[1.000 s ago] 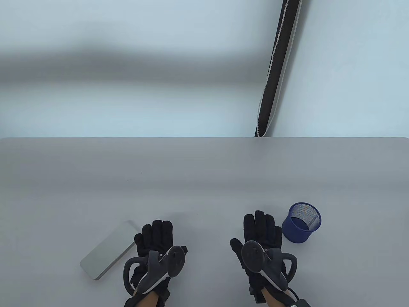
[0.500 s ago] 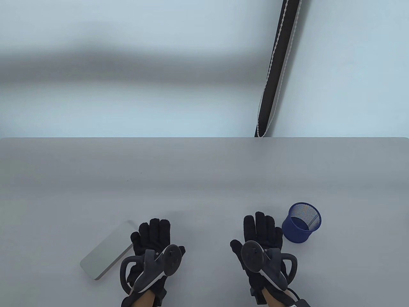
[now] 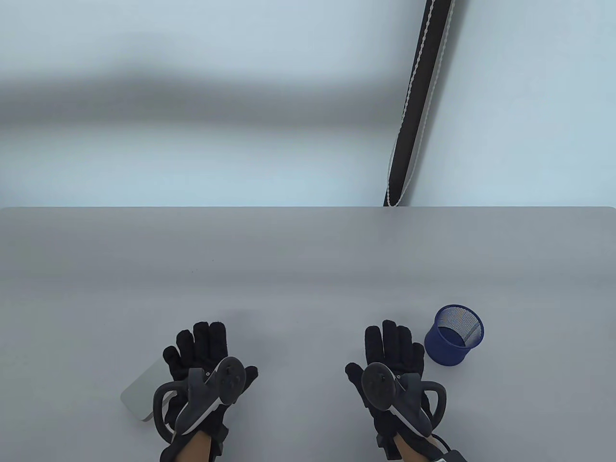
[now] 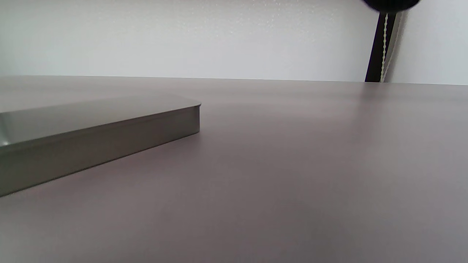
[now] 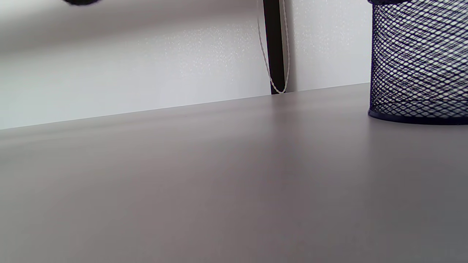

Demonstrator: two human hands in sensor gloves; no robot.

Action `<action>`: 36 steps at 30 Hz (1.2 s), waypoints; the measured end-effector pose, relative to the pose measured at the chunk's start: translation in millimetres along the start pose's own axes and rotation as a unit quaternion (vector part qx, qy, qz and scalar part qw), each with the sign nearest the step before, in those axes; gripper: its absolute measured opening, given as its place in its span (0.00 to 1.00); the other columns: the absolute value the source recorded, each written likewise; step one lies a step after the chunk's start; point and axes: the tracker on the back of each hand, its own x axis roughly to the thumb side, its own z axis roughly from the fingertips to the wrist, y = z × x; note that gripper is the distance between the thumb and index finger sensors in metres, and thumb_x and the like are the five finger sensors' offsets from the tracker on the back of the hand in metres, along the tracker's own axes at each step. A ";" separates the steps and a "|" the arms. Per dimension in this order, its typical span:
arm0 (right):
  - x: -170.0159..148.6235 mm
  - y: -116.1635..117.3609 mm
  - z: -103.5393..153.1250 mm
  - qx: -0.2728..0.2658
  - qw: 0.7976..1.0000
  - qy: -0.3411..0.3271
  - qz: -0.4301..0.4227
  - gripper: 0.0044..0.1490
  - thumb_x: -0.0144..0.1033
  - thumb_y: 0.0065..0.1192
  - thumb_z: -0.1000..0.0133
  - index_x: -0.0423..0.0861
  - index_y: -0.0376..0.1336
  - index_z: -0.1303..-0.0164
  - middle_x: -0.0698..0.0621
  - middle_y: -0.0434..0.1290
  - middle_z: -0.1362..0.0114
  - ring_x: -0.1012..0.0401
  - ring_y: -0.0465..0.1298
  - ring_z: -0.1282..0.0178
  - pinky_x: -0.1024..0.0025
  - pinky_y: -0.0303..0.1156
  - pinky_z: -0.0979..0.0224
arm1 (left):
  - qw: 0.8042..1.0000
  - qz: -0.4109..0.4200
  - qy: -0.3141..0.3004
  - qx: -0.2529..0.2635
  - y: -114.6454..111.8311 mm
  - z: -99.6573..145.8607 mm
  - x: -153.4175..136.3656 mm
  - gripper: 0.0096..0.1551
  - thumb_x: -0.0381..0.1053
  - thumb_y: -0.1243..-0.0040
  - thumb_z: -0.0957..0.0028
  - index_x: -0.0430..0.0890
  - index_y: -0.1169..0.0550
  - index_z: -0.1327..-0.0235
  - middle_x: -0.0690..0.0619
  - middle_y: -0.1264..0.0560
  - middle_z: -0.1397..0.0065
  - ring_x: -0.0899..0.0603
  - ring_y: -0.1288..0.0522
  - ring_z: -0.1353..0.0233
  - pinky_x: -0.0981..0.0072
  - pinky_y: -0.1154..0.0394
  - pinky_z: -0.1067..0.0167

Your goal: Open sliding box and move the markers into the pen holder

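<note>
1. The sliding box (image 3: 139,392), a flat grey metal case with rounded corners, lies on the table (image 3: 308,269) at the near left, set at a slant with its far end pointing right. Its lid is closed; no markers can be seen.
2. The left hand (image 3: 199,365) is above the right, far part of the box and covers that end in the table view; only the box's near left end shows past the glove. Its fingers are straight and close together, pointing away from the person. Whether the palm touches the lid cannot be told.
3. In the left wrist view the box (image 4: 98,131) sits low at the left, its long side wall and one rounded corner plain to see, flat on the table.
4. The right hand (image 3: 392,363) lies flat at the near right, fingers straight and side by side, holding nothing. It is well apart from the box.
5. The pen holder (image 3: 455,334), a dark blue mesh cup, stands upright just right of the right hand's fingers, close to them but not touching. In the right wrist view it (image 5: 418,62) fills the right edge.
6. The two hands are apart, with bare table between them.
</note>
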 end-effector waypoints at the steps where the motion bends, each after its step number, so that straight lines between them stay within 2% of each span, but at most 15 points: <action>1: 0.2 0.1 0.1 0.001 1.000 0.000 0.000 0.51 0.63 0.46 0.52 0.51 0.40 0.22 0.45 0.35 0.18 0.45 0.38 0.16 0.38 0.39 0.20 | 1.000 -0.003 0.009 -0.006 -0.6 -1.0 -3.9 0.68 0.82 0.60 0.52 0.41 0.59 0.11 0.33 0.56 0.08 0.21 0.53 0.15 0.23 0.53 0.24; 8: 0.9 1.3 0.3 0.007 1.000 -0.003 0.002 0.51 0.63 0.46 0.52 0.51 0.40 0.22 0.45 0.35 0.18 0.45 0.38 0.16 0.38 0.39 0.20 | 0.995 0.026 0.085 -0.042 -8.6 -8.3 -40.1 0.73 0.84 0.58 0.55 0.38 0.61 0.12 0.31 0.61 0.09 0.20 0.59 0.16 0.28 0.57 0.23; 13: 1.4 2.1 0.8 0.016 1.000 -0.004 0.006 0.51 0.63 0.46 0.52 0.51 0.40 0.22 0.45 0.35 0.18 0.45 0.38 0.16 0.38 0.39 0.20 | 0.987 0.046 0.132 -0.075 -19.4 -11.7 -60.1 0.74 0.84 0.57 0.57 0.38 0.62 0.13 0.31 0.61 0.10 0.21 0.59 0.16 0.29 0.57 0.23; 15: 1.5 1.9 1.0 0.018 1.000 -0.004 0.008 0.51 0.63 0.46 0.52 0.51 0.40 0.22 0.45 0.35 0.18 0.45 0.38 0.16 0.38 0.39 0.20 | 0.982 0.053 0.152 -0.095 -25.7 -13.2 -66.9 0.74 0.84 0.57 0.57 0.38 0.61 0.13 0.32 0.60 0.10 0.21 0.58 0.16 0.29 0.56 0.23; 18: 1.5 2.2 1.0 0.022 1.000 -0.003 0.009 0.51 0.63 0.46 0.52 0.51 0.40 0.22 0.45 0.35 0.18 0.45 0.38 0.16 0.38 0.39 0.20 | 0.964 0.062 0.200 -0.165 -36.8 -15.7 -77.4 0.74 0.85 0.58 0.57 0.37 0.61 0.15 0.32 0.61 0.11 0.22 0.57 0.16 0.30 0.56 0.23; 21: 1.6 2.4 1.0 0.025 1.000 -0.003 0.010 0.51 0.63 0.46 0.52 0.51 0.40 0.22 0.45 0.35 0.18 0.45 0.38 0.16 0.38 0.39 0.20 | 0.955 0.065 0.213 -0.196 -42.9 -17.0 -81.4 0.72 0.84 0.58 0.56 0.38 0.61 0.17 0.34 0.61 0.12 0.24 0.57 0.16 0.31 0.56 0.22; 23: 1.9 2.6 1.1 0.027 1.000 -0.003 0.012 0.51 0.63 0.46 0.52 0.51 0.40 0.22 0.45 0.35 0.18 0.45 0.38 0.16 0.38 0.39 0.20 | 0.956 0.061 0.216 -0.189 -45.9 -17.8 -81.9 0.70 0.84 0.58 0.55 0.38 0.60 0.17 0.34 0.60 0.12 0.24 0.56 0.16 0.33 0.55 0.21; 26: 2.0 2.9 0.9 0.030 0.999 -0.004 0.016 0.51 0.63 0.46 0.52 0.51 0.40 0.22 0.45 0.35 0.18 0.45 0.38 0.16 0.38 0.39 0.20 | 0.952 0.049 0.219 -0.206 -49.8 -19.4 -81.3 0.68 0.84 0.58 0.54 0.39 0.59 0.19 0.35 0.59 0.13 0.26 0.55 0.16 0.34 0.54 0.20; 32: 1.9 3.5 0.7 0.033 0.999 -0.002 0.017 0.52 0.63 0.47 0.52 0.51 0.40 0.22 0.44 0.35 0.18 0.45 0.38 0.16 0.37 0.39 0.20 | 0.952 0.047 0.230 -0.195 -48.5 -20.3 -82.1 0.65 0.82 0.58 0.52 0.41 0.57 0.18 0.37 0.56 0.13 0.27 0.52 0.16 0.35 0.52 0.20; 36: 2.4 4.0 0.7 0.035 0.999 -0.003 0.019 0.52 0.63 0.47 0.52 0.51 0.41 0.22 0.44 0.35 0.18 0.45 0.38 0.16 0.37 0.39 0.20 | 0.953 0.027 0.232 -0.194 -47.5 -21.6 -81.4 0.58 0.79 0.58 0.45 0.41 0.56 0.19 0.37 0.53 0.14 0.28 0.49 0.17 0.37 0.48 0.20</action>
